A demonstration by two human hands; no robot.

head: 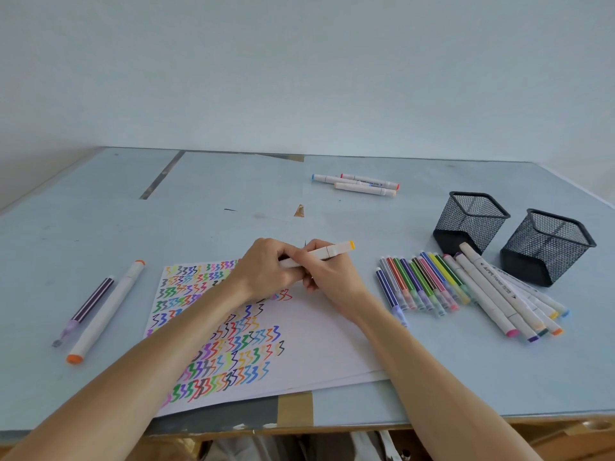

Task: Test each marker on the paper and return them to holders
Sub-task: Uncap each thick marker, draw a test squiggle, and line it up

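A white chunky marker with a yellow end cap (317,253) is held level above the white sheet of paper covered in coloured zigzag strokes (309,341), its yellow end pointing right. Two black square wire-mesh pen holders (512,234) stand on the pale blue worktop (100,227) to the right of the paper, with no markers visible in them. The left hand (266,271) curls its grip round the marker's left end, and the right hand (329,274) pinches its middle, leaving the capped end clear.
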